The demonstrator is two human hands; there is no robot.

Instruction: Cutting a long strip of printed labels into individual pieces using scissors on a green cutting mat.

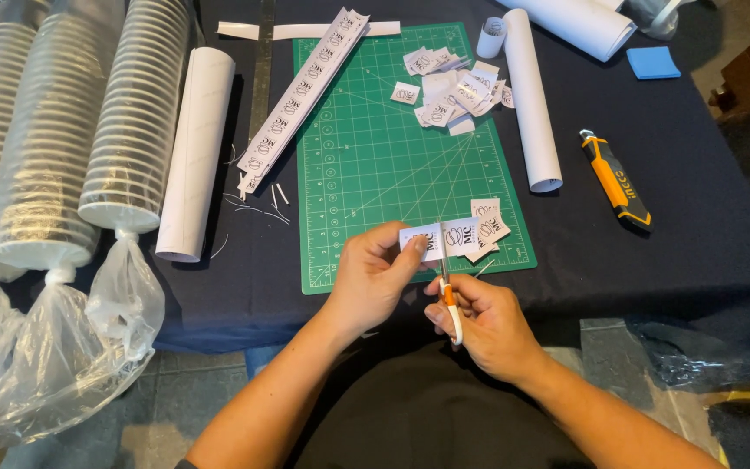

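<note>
- Your left hand [373,282] pinches one end of a short strip of printed paper labels [453,237], thumb on top, fingers under; the strip hangs just above the near edge of the green cutting mat [366,165], close to your body.
- The strip looks thin, light and floppy; it will likely bend or tear if pulled, so hold it close beside the cut line and keep it taut.
- Your right hand [483,326] is curled shut around the orange-handled scissors [448,295]; the blades point up into the strip between two labels; how far the blades are parted cannot be told.
- A few cut labels [490,219] lie just right of the strip on the mat; a larger pile [453,91] sits at the far side; an orange utility knife [615,181] rests on the dark tabletop [696,174], well apart.
</note>
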